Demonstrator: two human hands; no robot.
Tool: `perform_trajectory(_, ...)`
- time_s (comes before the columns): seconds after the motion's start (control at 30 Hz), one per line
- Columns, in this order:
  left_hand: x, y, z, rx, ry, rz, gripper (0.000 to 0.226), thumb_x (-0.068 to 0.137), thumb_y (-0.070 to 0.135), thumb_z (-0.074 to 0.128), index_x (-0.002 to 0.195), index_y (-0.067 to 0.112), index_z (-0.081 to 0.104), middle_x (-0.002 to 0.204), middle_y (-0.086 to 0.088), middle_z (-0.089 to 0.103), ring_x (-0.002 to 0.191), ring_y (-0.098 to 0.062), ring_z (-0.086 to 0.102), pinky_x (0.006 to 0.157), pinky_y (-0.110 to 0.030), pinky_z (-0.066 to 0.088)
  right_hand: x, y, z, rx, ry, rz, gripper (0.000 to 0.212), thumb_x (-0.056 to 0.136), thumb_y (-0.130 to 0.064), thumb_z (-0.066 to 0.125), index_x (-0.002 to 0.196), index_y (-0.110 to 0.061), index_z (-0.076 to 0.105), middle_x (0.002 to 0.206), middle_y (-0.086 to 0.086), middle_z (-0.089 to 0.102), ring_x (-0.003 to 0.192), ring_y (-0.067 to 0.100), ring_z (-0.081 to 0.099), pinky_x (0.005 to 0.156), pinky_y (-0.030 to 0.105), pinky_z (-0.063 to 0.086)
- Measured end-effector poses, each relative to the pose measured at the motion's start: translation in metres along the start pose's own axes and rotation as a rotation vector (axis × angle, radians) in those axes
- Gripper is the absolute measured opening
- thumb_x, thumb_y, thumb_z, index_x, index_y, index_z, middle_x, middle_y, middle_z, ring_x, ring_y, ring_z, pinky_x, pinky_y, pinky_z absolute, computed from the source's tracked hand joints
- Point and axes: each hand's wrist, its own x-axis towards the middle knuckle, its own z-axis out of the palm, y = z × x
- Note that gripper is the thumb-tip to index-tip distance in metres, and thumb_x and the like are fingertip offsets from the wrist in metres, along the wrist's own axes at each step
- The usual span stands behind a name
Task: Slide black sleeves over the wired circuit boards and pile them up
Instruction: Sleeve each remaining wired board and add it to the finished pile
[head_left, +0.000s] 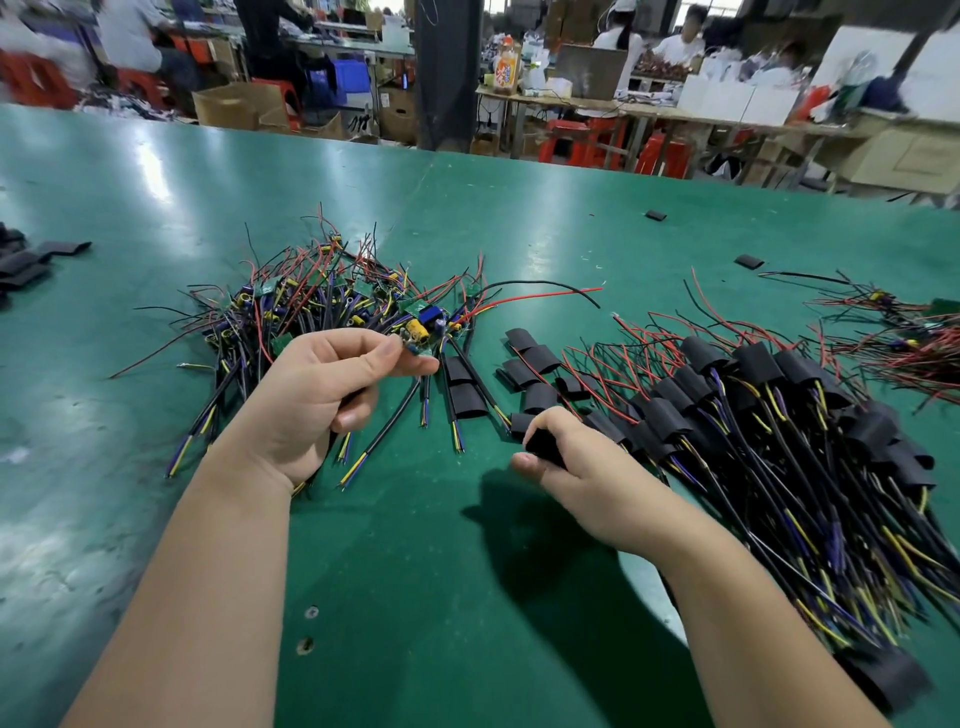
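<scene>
A workshop is stretching out behind a wide green tabletop (156, 208), with people (621, 41) sitting at benches among red stools (566, 140) and cardboard boxes (228, 106). On the tabletop, the left hand (322, 400) is pinching a wired circuit board (420, 332) between thumb and forefinger, holding it at the near edge of a tangled heap of bare boards (311, 306). The right hand (592, 473) is gripping a black sleeve (543, 442) in curled fingers, apart from the board. Loose sleeves (530, 358) are lying just beyond the right hand, beside the heap. To the right, a pile of sleeved boards (779, 415) is spreading toward the near edge, its wires fanning out.
</scene>
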Motion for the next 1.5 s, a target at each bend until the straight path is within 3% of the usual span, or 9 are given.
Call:
perform_trajectory(0.1,-0.001,0.0,-0.001,-0.004,-0.018,0.009,0.022,0.08,0.026,0.058,0.064,0.019,0.07,0.091,-0.009,0.075,0.032,-0.004,0.025,0.041,-0.021,0.014,0.002,-0.001,-0.001,0.034,0.142,-0.106,0.022,0.076,-0.029,0.079,0.094,-0.024,0.067,0.094,-0.008,0.051,0.09,0.008,0.049,0.079,0.009,0.035)
perform_trajectory(0.2,-0.001,0.001,-0.001,-0.019,-0.038,0.007,0.019,0.078,0.029,0.064,0.063,0.019,0.071,0.091,-0.009,0.075,0.032,-0.004,0.025,0.04,-0.02,0.015,0.001,-0.003,-0.007,0.162,0.304,-0.139,0.034,0.062,-0.028,0.086,0.093,-0.029,0.074,0.093,-0.009,0.054,0.084,-0.002,0.05,0.079,0.007,0.035)
perform_trajectory(0.27,-0.001,0.001,-0.001,-0.028,-0.046,-0.003,0.021,0.079,0.026,0.06,0.062,0.019,0.07,0.089,-0.01,0.075,0.032,-0.004,0.024,0.038,-0.016,0.017,0.002,-0.007,-0.009,0.504,0.365,-0.133,0.033,0.059,-0.027,0.081,0.091,-0.027,0.073,0.082,-0.008,0.062,0.068,-0.002,0.051,0.071,0.012,0.041)
perform_trajectory(0.37,-0.002,0.001,-0.001,-0.031,-0.075,-0.013,0.023,0.08,0.023,0.057,0.062,0.019,0.069,0.087,-0.012,0.074,0.032,-0.004,0.024,0.036,-0.012,0.022,0.005,-0.01,-0.015,1.345,0.366,-0.024,0.026,0.053,-0.025,0.076,0.078,-0.017,0.077,0.074,-0.005,0.07,0.059,0.0,0.059,0.056,0.011,0.047)
perform_trajectory(0.43,-0.002,0.001,-0.001,-0.025,-0.096,-0.016,0.022,0.08,0.022,0.056,0.062,0.019,0.069,0.087,-0.012,0.074,0.032,-0.004,0.024,0.036,-0.013,0.021,0.006,-0.009,-0.022,1.748,0.343,0.075,0.042,0.037,-0.03,0.086,0.076,-0.015,0.076,0.081,-0.002,0.071,0.056,0.001,0.06,0.054,0.006,0.046)
perform_trajectory(0.57,-0.002,0.001,0.0,-0.024,-0.112,-0.013,0.023,0.08,0.021,0.055,0.062,0.02,0.069,0.087,-0.013,0.074,0.033,-0.004,0.024,0.037,-0.013,0.02,0.005,-0.01,-0.031,2.185,0.413,0.101,0.056,0.031,-0.019,0.082,0.08,0.005,0.067,0.091,0.011,0.068,0.055,0.009,0.065,0.049,0.012,0.05)
perform_trajectory(1.0,-0.002,0.0,0.004,-0.004,-0.118,0.019,0.024,0.081,0.02,0.054,0.061,0.02,0.068,0.087,-0.012,0.074,0.033,-0.004,0.024,0.037,-0.012,0.023,0.002,-0.024,-0.023,2.238,0.35,0.107,0.046,0.039,-0.024,0.076,0.075,0.005,0.071,0.086,0.009,0.074,0.055,0.006,0.067,0.044,0.013,0.048)
perform_trajectory(1.17,-0.002,-0.002,0.006,0.062,-0.151,0.003,0.024,0.081,0.019,0.054,0.062,0.02,0.069,0.09,-0.013,0.074,0.034,-0.004,0.022,0.037,-0.013,0.024,0.0,-0.024,-0.025,2.304,0.418,0.088,0.062,0.039,-0.023,0.077,0.094,0.0,0.062,0.087,0.007,0.072,0.057,0.008,0.069,0.043,0.015,0.048)
perform_trajectory(1.5,-0.002,-0.003,0.006,0.092,-0.218,-0.007,0.022,0.082,0.019,0.055,0.066,0.019,0.069,0.088,-0.013,0.074,0.035,-0.004,0.022,0.04,-0.016,0.021,0.001,-0.023,-0.028,2.27,0.503,0.143,0.052,0.056,-0.029,0.071,0.096,0.002,0.058,0.081,0.01,0.072,0.059,0.009,0.07,0.045,0.014,0.049)
